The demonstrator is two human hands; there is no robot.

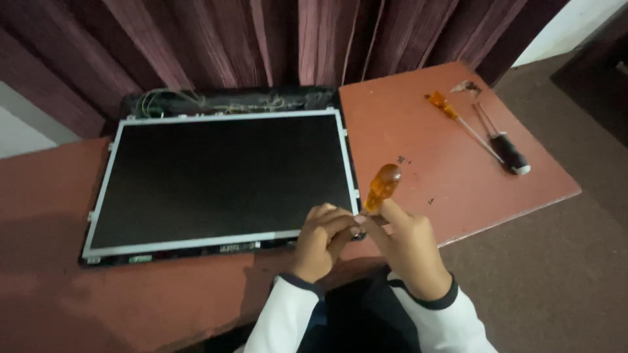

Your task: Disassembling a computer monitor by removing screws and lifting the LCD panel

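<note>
Table (458, 111): a reddish-brown top is filling most of the view, with a dark curtain (261, 46) hanging behind it at 12 o'clock and brown floor showing at 3 to 5 o'clock
Display panel (222, 176): a large black screen in a thin metal frame is lying flat at about 9 to 10 o'clock from the hands, resting in its dark back shell
Wiring (196, 101): loose thin cables are lying exposed along the shell's top edge, at 12 o'clock of the panel
Right hand (409, 242): it is gripping the orange-handled screwdriver (383, 186), fingers wrapped low on the handle, the handle tilting up toward 12 o'clock
Left hand (322, 236): it is curled closed at the panel's lower right corner, fingertips pinching near the driver's tip; what it is pinching cannot be told
Spare tools: a black-handled screwdriver (510, 153) and a slim orange-handled driver (451, 114) are lying side by side at 1 to 2 o'clock, well apart from the hands
Small bits (401, 159): a few tiny dark specks, probably screws, are lying on the table just beyond the held driver
Progress: judging by the bare frame and open wiring, the front cover is already off; the work is now sitting at the lower right corner, and the panel is not yet lifted from its shell
</note>
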